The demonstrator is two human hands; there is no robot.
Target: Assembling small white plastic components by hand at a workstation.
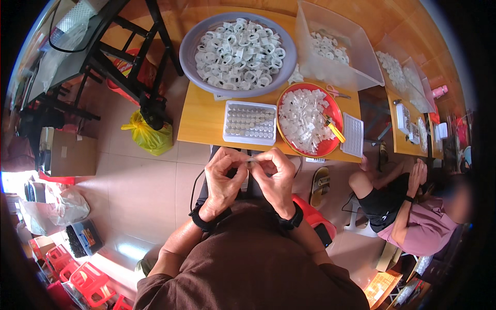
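Note:
My left hand [223, 178] and my right hand [276, 178] meet in front of my body, just short of the table's near edge. Their fingertips pinch one small round piece [251, 163] between them, greyish and mostly covered by the fingers. Beyond the hands, a white tray [250, 139] holds rows of small round whitish pieces. To its right, a red round tray [338, 111] carries a heap of small clear-white plastic parts [302, 121], with a yellow-handled tool [336, 132] lying on it. A grey-blue basin [187, 57] behind is heaped with white ring-shaped parts [240, 54].
A wooden table [201, 121] bears these containers, plus pink-handled scissors [338, 93], a translucent bin [356, 67] and a white slotted tray [353, 135]. A yellow bag [150, 135] and black-legged table [132, 57] stand left. At right sits another person [423, 222], hands together.

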